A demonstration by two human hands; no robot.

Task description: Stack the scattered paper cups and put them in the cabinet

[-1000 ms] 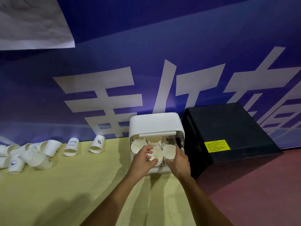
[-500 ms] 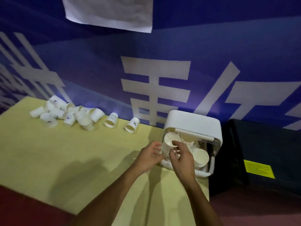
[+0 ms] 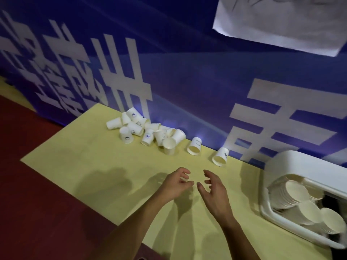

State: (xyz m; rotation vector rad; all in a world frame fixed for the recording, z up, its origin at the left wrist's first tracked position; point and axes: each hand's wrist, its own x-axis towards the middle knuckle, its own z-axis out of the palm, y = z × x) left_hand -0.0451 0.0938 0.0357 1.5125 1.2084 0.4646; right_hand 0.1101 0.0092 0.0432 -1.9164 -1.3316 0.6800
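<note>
Red floor [image 3: 28,184] lower left; yellow bench [image 3: 93,175] mid-frame against blue banner [image 3: 187,81]; cup pile [image 3: 148,131] upper centre on bench, two loose cups [image 3: 194,146] [image 3: 220,156] on their sides right of it; left hand [image 3: 174,184], right hand [image 3: 214,188] over bench lower centre, fingers [image 3: 185,170] loosely spread, empty; white cabinet [image 3: 293,160] right edge, stacked cups [image 3: 296,192] inside.

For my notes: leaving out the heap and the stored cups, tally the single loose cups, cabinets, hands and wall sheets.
Single loose cups: 2
Cabinet: 1
Hands, left hand and right hand: 2
Wall paper sheet: 1
Total: 6
</note>
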